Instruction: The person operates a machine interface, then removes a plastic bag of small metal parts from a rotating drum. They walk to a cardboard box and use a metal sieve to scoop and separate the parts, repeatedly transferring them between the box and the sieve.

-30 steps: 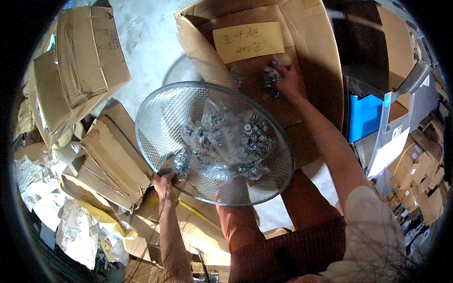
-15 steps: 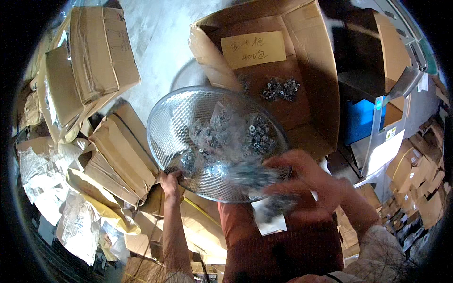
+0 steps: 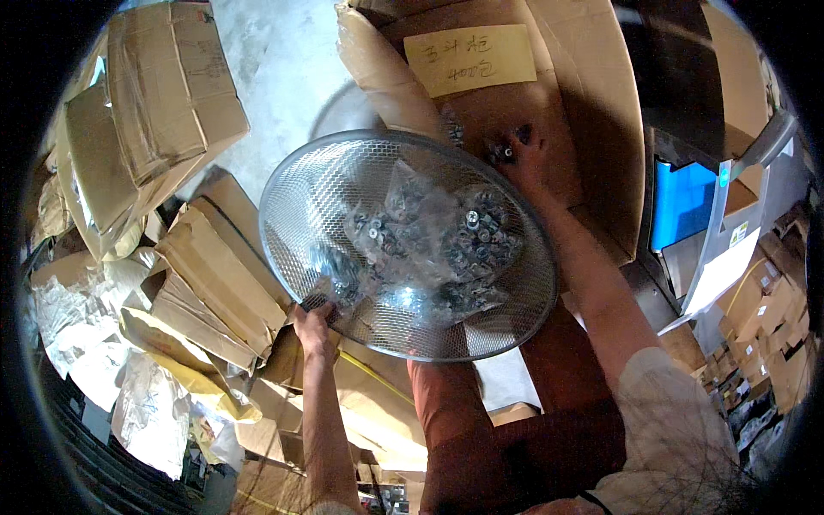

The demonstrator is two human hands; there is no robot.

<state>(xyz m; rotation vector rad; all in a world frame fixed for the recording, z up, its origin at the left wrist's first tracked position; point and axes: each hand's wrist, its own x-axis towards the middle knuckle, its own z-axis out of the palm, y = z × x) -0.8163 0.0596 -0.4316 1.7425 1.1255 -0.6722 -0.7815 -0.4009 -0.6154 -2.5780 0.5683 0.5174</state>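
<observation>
A round wire-mesh basket [image 3: 287, 197] with a metal rim is tilted over my lap. My left hand [image 3: 313, 330] is closed on its near-left edge. Inside it lie several clear plastic bags of small metal parts [image 3: 485, 236], which look like nuts or similar hardware. Beyond the basket stands an open cardboard box [image 3: 592, 112]. My right hand [image 3: 528, 159] reaches down into that box, its fingers curled around a small bag of metal parts [image 3: 500, 153]. Part of that bag is hidden by the fingers. Another small bag [image 3: 453, 129] lies close by, partly behind the basket rim.
A yellow paper sheet with handwriting [image 3: 470, 60] lies in the box. Cardboard boxes [image 3: 172, 103] and crumpled plastic bags [image 3: 77, 318] crowd the left. On the right stand a blue bin [image 3: 682, 202] and grey machine frame, with stacked cartons [image 3: 772, 300] behind.
My right hand has moved from above the basket's near-right side, where bags were blurred in motion, forward into the cardboard box. The left hand keeps its hold on the basket.
</observation>
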